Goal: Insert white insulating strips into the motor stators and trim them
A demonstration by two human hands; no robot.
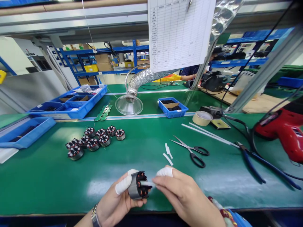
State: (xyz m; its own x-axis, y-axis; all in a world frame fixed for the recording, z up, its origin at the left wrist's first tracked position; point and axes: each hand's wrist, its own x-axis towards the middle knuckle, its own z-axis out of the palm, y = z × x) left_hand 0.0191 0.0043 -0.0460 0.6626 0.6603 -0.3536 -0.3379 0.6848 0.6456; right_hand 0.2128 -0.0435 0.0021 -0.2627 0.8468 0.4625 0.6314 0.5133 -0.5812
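Observation:
Near the front edge of the green table, my left hand point(118, 197) is wrapped round a motor stator point(134, 186), a metal ring with black parts and copper windings facing right. My right hand point(180, 192) pinches a small white strip point(146, 183) whose far end lies against the stator's windings. White covers sit on fingers of both hands. Beyond them lie several short white strips point(168, 151) and open scissors point(190, 148) with black handles. A group of similar stators point(92, 143) stands at the left.
Blue trays point(26, 138) stand at the left, a small blue bin point(174, 113) at the back. Green circuit boards point(103, 113) lie near a clear funnel point(129, 105). To the right are a tape roll point(202, 118), long-handled pliers point(251, 162) and a red heat gun point(284, 129). A person sits beyond.

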